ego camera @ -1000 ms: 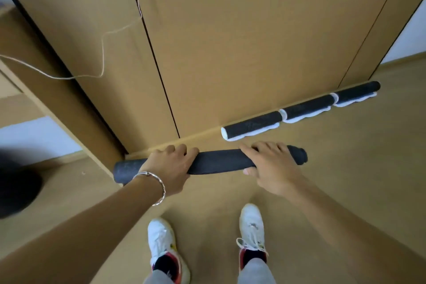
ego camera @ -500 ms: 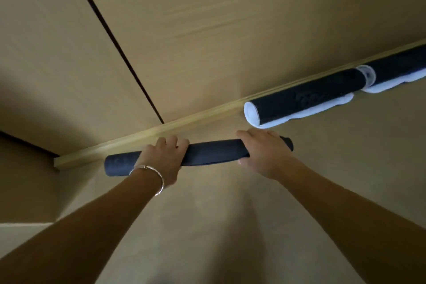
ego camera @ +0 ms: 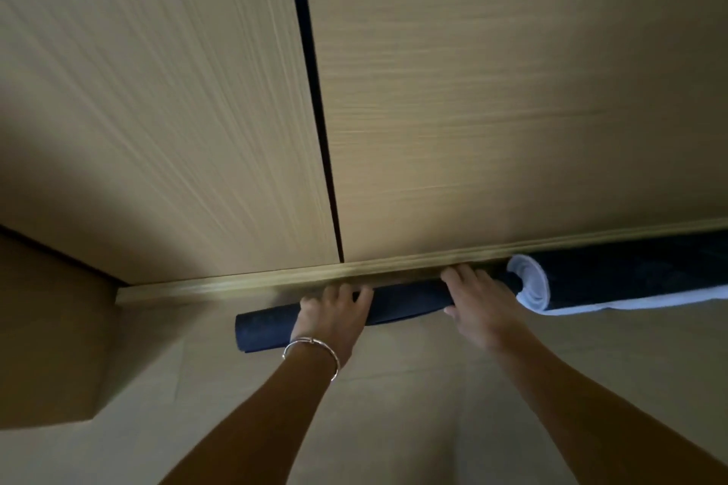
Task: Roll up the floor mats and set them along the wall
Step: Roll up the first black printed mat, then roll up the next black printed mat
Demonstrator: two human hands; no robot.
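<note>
We log a dark rolled mat (ego camera: 407, 299) lying lengthwise at the floor's (ego camera: 394, 417) far edge, just beside the skirting board (ego camera: 236, 285) at the foot of the wood-panelled wall (ego camera: 492, 110); whether it bears on the floor we cannot tell. Left hand (ego camera: 331, 317) grips the roll from above, fingers curled over its top; the roll's left end juts out past this hand. Right hand (ego camera: 482, 305) holds it near the right end, fingers arched over the far side, thumb on the near side. The middle of the roll shows between the two hands. A bracelet (ego camera: 311, 346) sits on the left wrist. A second rolled mat (ego camera: 630, 280), with a white inner face, lies along the same edge; its end is just beside the right hand.
</note>
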